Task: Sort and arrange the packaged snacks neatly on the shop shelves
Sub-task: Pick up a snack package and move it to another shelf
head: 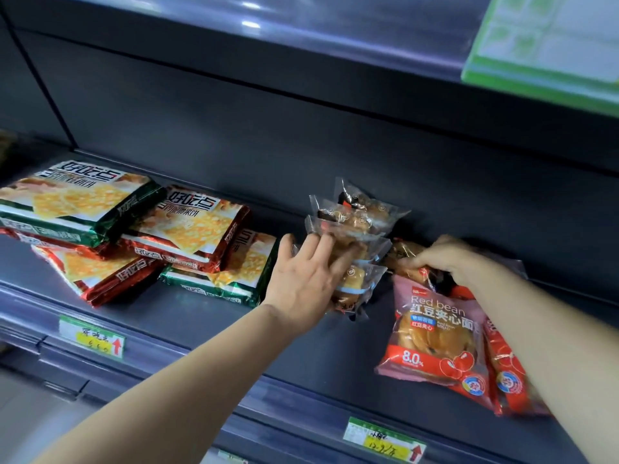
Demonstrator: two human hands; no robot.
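Snack packs lie along one dark grey shelf point(187, 316). At the far left is a loose, skewed pile of flat cracker packs, each printed with large Chinese characters that look like 好吃点 over a photo of square crackers. A green-edged cracker pack point(77, 202) sits on top at the left, and a red-edged cracker pack point(191, 226) overlaps it at the right. Beneath them lie a second red-edged pack point(100, 276) and a second green-edged pack point(231, 279). On the shelf's front rail below the pile is a left price tag point(92, 336) with yellow handwriting, which I cannot read surely, and a red arrow pointing up.

Near the middle, a stack of clear-wrapped buns point(355, 222) leans against the shelf's back wall. The left hand point(301, 279) rests flat against the stack's lower packs, fingers straight and spread, gripping nothing.

To the right, the right hand point(449, 259) has its fingers curled down, pinching the top end of a red bean bread pack point(435, 333). The pack reads "Red bean", 红豆夹心面 and "8.0%". Another red pack point(505, 376) lies just behind it, partly hidden by the forearm.

On the front rail, a right price tag point(385, 440) also carries a yellow handwritten strip and a red arrow. At the upper right hangs a blurred green and white sign point(549, 45).
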